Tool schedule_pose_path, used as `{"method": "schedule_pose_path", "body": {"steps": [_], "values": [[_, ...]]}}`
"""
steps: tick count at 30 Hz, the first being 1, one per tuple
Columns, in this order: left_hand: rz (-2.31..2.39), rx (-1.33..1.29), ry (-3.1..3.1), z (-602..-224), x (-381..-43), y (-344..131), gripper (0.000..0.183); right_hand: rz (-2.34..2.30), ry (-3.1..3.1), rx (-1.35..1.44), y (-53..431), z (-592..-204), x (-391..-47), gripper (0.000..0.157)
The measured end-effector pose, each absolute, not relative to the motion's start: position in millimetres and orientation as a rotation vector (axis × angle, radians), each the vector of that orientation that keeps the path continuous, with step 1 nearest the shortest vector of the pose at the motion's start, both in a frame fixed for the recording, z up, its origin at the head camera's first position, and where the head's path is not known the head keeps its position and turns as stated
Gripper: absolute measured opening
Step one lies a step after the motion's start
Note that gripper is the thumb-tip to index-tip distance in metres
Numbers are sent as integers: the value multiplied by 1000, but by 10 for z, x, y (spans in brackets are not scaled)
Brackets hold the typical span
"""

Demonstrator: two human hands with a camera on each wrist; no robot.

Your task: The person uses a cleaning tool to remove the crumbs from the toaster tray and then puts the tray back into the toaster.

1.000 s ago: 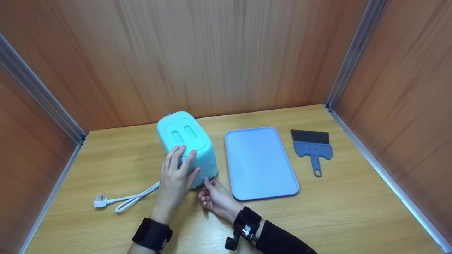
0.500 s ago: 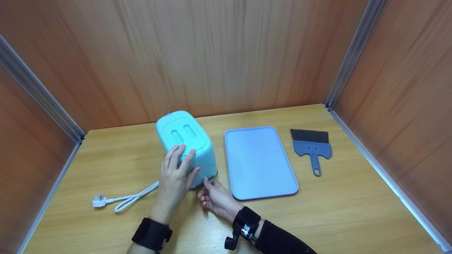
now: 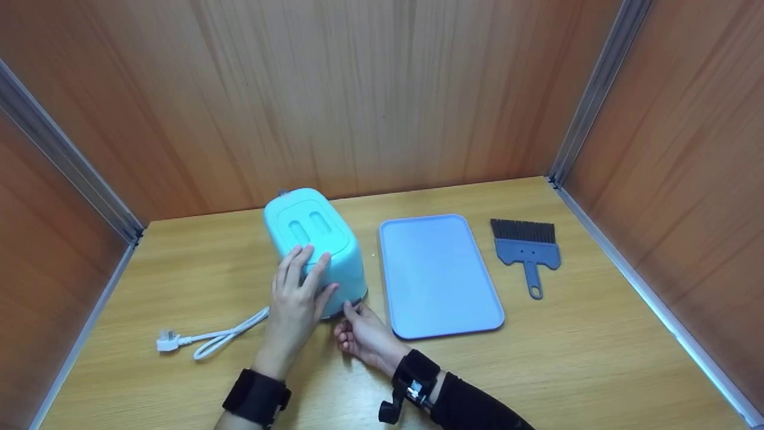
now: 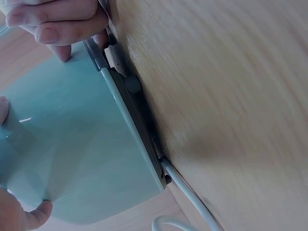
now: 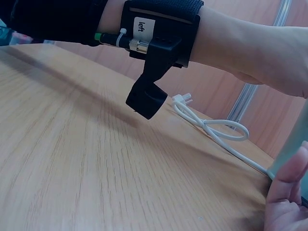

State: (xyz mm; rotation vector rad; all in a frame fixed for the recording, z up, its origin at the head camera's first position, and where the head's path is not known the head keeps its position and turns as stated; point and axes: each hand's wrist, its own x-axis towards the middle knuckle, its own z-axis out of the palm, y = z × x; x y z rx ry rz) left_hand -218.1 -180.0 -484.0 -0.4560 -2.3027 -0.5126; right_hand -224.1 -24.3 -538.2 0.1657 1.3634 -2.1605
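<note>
A turquoise toaster (image 3: 316, 230) with two grooves in its top stands on the table, left of a tray. My left hand (image 3: 293, 298) rests on its near end, fingers spread over the top edge and thumb on the side. My right hand (image 3: 369, 337) is low at the near end, thumb at the dark base edge, other fingers curled. In the left wrist view, my right fingers (image 4: 67, 33) pinch a dark strip at the toaster's base (image 4: 137, 120); the exact part is partly hidden. The right wrist view shows only my right thumb and palm edge (image 5: 286, 192).
A white power cord (image 3: 221, 341), looped and ending in a plug (image 3: 168, 341), lies left of the hands. The lilac-blue tray (image 3: 441, 278) is flat beside the toaster. Farther right lies a blue hand brush (image 3: 528, 252) with dark bristles. Wood-grain panels (image 3: 382, 95) enclose the table.
</note>
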Motion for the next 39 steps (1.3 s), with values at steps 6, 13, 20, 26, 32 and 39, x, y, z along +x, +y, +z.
{"method": "schedule_pose_path", "body": {"steps": [6, 13, 20, 26, 32, 39], "values": [[-520, -469, -2287, -4842, -2184, -1795, 59, -2159, 1378, 160, -237, -5369, -2233, 21], [-500, -488, -2241, -4859, -2194, -1789, 60, -2160, 1396, 130, -232, -5363, -2224, 17], [-491, -479, -2245, -4865, -2190, -1800, 61, -2178, 1376, 171, -233, -5358, -2204, 36], [-507, -465, -2280, -4864, -2173, -1788, 60, -2195, 1396, 189, -238, -5364, -2177, 37], [-494, -451, -2306, -4858, -2170, -1794, 60, -2182, 1457, 178, -207, -5355, -2191, 34], [-479, -467, -2283, -4859, -2174, -1803, 60, -2133, 1523, 163, -175, -5348, -2216, 30]]}}
